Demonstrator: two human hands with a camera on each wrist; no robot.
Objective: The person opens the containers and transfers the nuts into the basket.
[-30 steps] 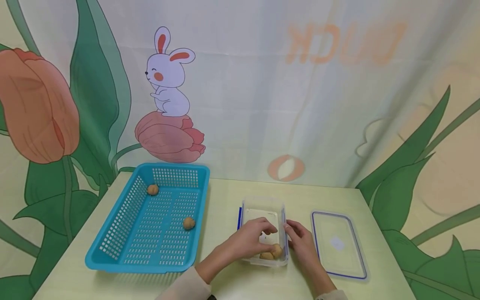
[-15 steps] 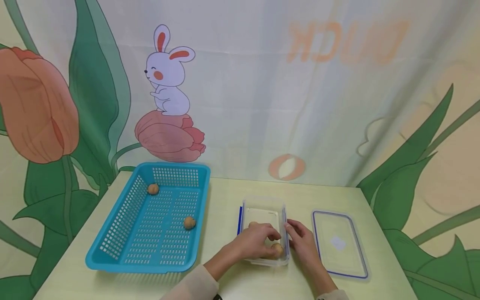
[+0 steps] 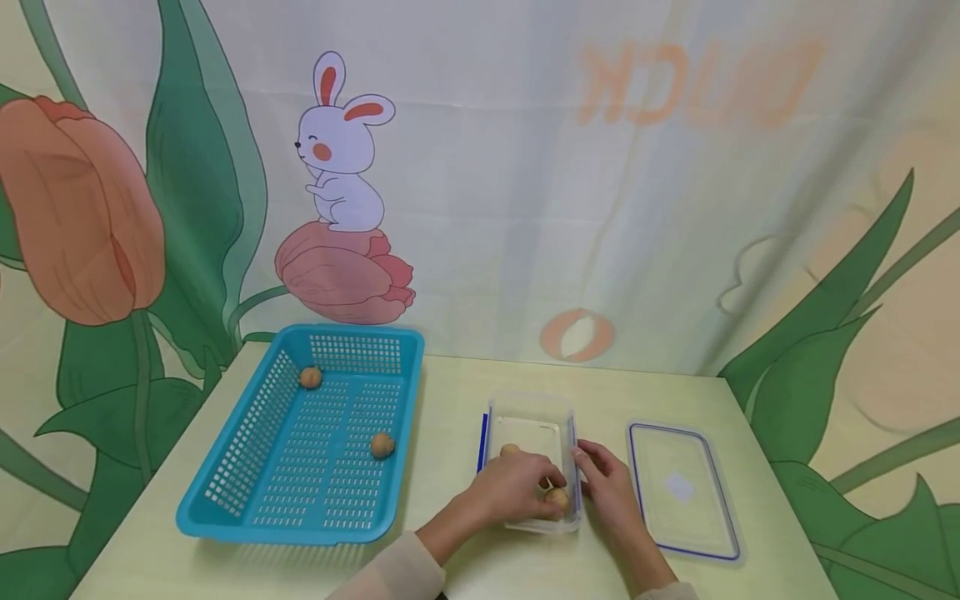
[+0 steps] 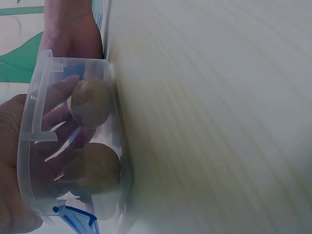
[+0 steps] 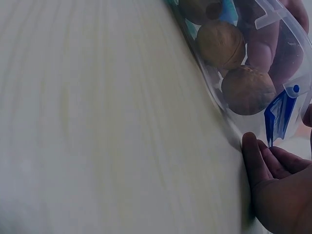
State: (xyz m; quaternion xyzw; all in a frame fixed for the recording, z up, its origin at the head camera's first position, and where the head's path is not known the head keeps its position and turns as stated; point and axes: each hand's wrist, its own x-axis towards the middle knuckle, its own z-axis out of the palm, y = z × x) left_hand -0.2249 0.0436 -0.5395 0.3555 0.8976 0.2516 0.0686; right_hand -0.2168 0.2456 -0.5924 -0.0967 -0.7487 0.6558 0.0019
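A clear plastic food box [image 3: 531, 407] stands on the table with several walnuts in it. My left hand [image 3: 513, 487] reaches inside, thumb and fingers bent around a walnut [image 3: 557, 500] in the near right corner. Another walnut [image 3: 510, 450] shows just beyond the knuckles. Through the wall in the left wrist view, one walnut [image 4: 91, 103] touches the fingers and a second walnut [image 4: 92, 170] sits lower. My right hand [image 3: 609, 487] holds the box's right side, thumb at the rim. Beside its fingers in the right wrist view hangs a blue latch [image 5: 280, 114].
Left of the box, a blue plastic basket [image 3: 337, 442] holds a walnut [image 3: 311, 377] in its far left corner and a walnut [image 3: 382, 445] by its right wall. The box's clear lid [image 3: 682, 500] with a blue seal lies to the right. A printed curtain [image 3: 480, 183] hangs behind.
My left hand has shifted slightly right within the box, its fingers closing in around the corner walnut. The walnut beyond the knuckles has come into sight. My right hand stays on the box.
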